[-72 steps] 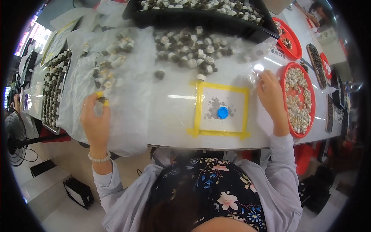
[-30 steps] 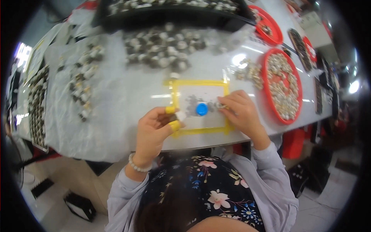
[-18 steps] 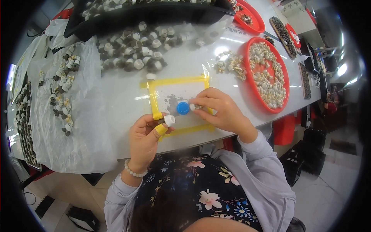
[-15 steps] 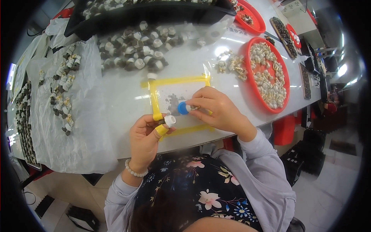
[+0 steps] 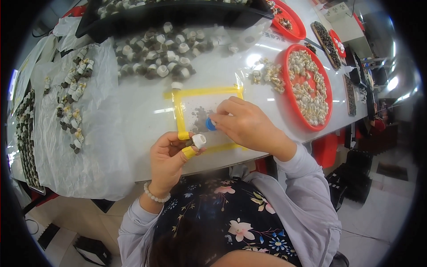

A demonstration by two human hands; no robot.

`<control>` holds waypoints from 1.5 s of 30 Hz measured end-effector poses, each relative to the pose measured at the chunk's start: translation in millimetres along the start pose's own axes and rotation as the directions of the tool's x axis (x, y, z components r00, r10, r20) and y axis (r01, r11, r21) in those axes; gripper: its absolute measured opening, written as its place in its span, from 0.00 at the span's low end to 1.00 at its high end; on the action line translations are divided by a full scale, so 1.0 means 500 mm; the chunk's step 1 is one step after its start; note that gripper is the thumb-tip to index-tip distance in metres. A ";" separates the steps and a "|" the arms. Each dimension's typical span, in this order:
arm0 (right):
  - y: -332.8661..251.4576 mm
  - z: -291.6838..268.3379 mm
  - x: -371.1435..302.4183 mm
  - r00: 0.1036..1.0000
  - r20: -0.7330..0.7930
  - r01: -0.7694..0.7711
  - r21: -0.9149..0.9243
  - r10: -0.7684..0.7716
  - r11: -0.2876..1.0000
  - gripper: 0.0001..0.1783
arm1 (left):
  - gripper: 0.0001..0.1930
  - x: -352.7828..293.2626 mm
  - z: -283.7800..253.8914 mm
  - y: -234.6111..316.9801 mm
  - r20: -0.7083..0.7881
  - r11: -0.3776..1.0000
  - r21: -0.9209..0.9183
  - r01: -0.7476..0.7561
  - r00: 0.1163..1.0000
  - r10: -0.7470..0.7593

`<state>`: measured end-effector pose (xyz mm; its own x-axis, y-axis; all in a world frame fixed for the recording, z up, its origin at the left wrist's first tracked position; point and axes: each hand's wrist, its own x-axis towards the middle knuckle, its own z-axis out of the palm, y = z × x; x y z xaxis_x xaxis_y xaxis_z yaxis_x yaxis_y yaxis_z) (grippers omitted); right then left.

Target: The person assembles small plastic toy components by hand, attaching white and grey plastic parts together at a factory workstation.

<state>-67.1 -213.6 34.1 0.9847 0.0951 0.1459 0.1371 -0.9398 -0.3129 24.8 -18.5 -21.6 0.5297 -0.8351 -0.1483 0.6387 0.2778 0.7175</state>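
Observation:
Between the yellow-taped thumb and forefinger of my left hand (image 5: 171, 153) is a small white and dark-grey molded piece (image 5: 199, 141), its white cup-like end facing up and right. My right hand (image 5: 242, 124) is closed in a pinch at a small round blue cap (image 5: 210, 124). A small whitish piece shows in part at those fingertips, mostly hidden by them. Both hands are over the near part of a rectangle of yellow tape (image 5: 204, 91) on the white tabletop. Dark grey smudges (image 5: 201, 116) mark the surface beside the cap.
Many similar white and grey pieces (image 5: 162, 70) lie beyond the tape, in front of a black bin (image 5: 187, 22). At right, a red round tray (image 5: 330, 95) holds small white and yellowish pieces, with more spilled beside it. Joined pieces rest on a plastic sheet (image 5: 102, 147) at left.
My right hand has turned slightly and its fingers have closed in over the blue cap, hiding more of the small whitish piece. My left hand keeps its piece, nearly still.

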 end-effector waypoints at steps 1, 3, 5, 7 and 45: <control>-0.001 0.000 -0.004 0.997 -0.060 -0.051 0.102 0.057 0.993 0.15 | 0.12 0.000 0.000 0.000 -0.004 1.000 -0.002 -0.005 1.000 0.005; -0.003 0.002 -0.009 0.988 -0.108 -0.089 0.209 0.114 0.974 0.14 | 0.12 0.001 0.000 -0.001 0.010 1.000 -0.029 0.005 1.000 -0.005; -0.006 0.005 -0.013 0.967 -0.146 -0.155 0.313 0.209 0.937 0.14 | 0.12 0.002 -0.001 -0.002 0.010 1.000 -0.024 0.005 1.000 -0.005; -0.006 0.008 -0.014 0.967 -0.150 -0.153 0.297 0.204 0.943 0.14 | 0.12 0.002 -0.002 -0.002 0.019 1.000 -0.017 0.011 1.000 -0.010; -0.022 -0.013 -0.005 0.987 -0.010 -0.113 0.673 0.163 0.731 0.14 | 0.10 -0.001 0.017 0.003 -0.017 0.985 0.166 0.040 0.999 -0.038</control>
<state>-71.6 -205.7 43.5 0.9927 -0.0625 0.1029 0.0608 -0.4772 -0.8767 20.6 -21.6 -14.7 0.5145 -0.8369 -0.1870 0.5578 0.1610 0.8142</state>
